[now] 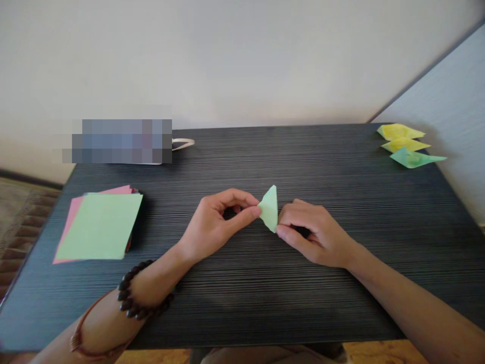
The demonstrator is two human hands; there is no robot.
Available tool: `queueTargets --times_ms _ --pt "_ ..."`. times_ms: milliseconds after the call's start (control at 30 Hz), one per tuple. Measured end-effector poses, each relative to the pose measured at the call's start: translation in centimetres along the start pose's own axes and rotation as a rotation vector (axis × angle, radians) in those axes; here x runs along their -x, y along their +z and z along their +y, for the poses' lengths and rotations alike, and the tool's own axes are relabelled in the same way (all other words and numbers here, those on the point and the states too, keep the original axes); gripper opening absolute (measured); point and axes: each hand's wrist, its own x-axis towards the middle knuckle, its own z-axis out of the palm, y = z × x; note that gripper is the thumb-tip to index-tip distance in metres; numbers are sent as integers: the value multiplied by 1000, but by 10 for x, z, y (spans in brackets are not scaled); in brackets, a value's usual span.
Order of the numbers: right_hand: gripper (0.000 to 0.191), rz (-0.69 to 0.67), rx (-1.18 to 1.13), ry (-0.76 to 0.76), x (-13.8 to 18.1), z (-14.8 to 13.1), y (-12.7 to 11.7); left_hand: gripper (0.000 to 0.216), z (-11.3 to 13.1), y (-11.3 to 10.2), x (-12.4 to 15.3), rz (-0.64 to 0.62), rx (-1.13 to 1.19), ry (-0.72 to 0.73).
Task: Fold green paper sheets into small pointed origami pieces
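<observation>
A small folded piece of light green paper stands on edge at the middle of the dark table. My left hand pinches its left corner between thumb and forefinger. My right hand pinches its lower right edge, fingers curled. A dark bead bracelet circles my left wrist.
A stack of square coloured papers, green on top and pink beneath, lies at the left. Two yellow folded shapes and a green folded shape rest at the far right corner by a grey panel. A white handle shows at the back.
</observation>
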Motion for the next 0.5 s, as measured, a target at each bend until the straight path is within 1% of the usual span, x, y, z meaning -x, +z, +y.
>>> queueTargets --times_ms 67,200,333,433,500 --pt "16 -25 31 -5 0 -1 0 13 1 0 0 -7 -37 8" --pt "13 -2 46 22 -1 -2 2 12 4 1 1 -48 -126 -1" --pt "17 -15 73 8 0 1 3 13 4 2 1 -97 -162 19" --pt "23 -38 93 -18 0 1 4 10 3 2 1 -110 -175 39" --pt "23 -44 92 -43 0 1 3 10 4 1 2 -124 -199 39"
